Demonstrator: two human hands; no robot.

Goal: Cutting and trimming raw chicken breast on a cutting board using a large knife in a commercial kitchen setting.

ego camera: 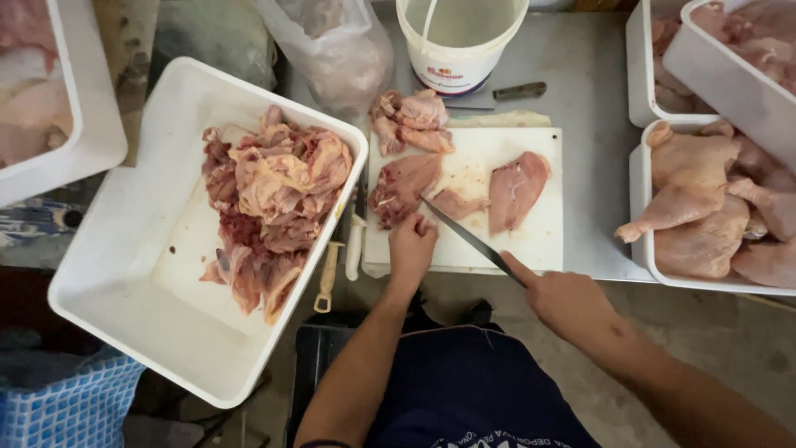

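Steel worktop [593,166], wet, with white cutting board [531,232] at centre. Dark chicken piece [402,189] lies on the board's left part; left hand [410,247] presses its near edge, fingers curled. Right hand [564,300] is clamped on the handle of a long knife [464,234], tip touching the meat just beside those fingers. Risk: slick meat slides, blade meets fingertips. Pale fillet [516,191] lies right; trimmings tub [141,274] left; tray of whole pieces [643,207] far right.
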